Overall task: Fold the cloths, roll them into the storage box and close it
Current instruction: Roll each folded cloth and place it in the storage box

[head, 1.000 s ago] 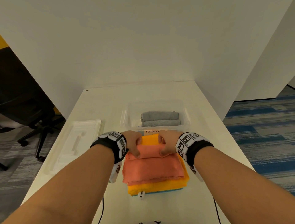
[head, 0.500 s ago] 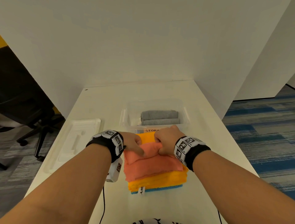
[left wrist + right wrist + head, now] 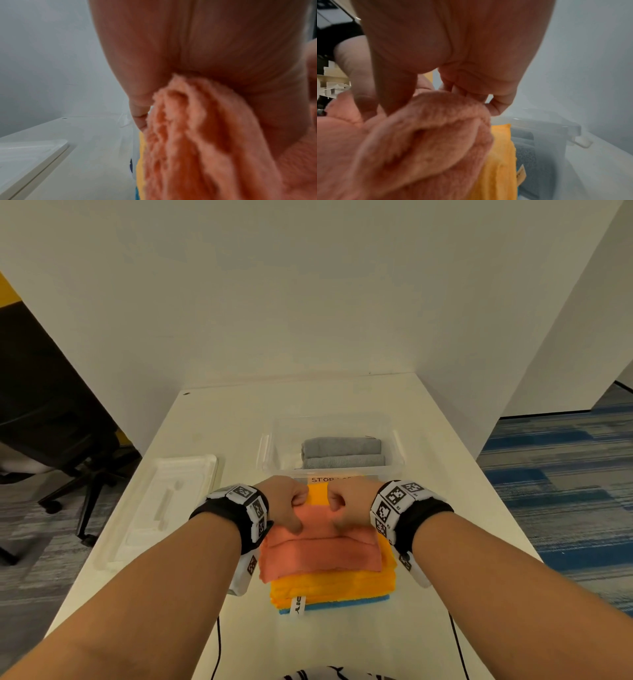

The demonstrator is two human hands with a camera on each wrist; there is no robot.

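Both hands have drawn the roll nearer since the earlier frame; more orange cloth [image 3: 320, 498] shows behind. Left hand [image 3: 286, 503] and right hand [image 3: 347, 501] are each clenched around the far rolled edge of the salmon cloth [image 3: 320, 556], atop the orange and blue cloth [image 3: 346, 607] stack on the desk [image 3: 233, 422]. Storage box [image 3: 394, 440] just behind holds two grey rolls [image 3: 342, 453]; lid [image 3: 161, 505] lies left.
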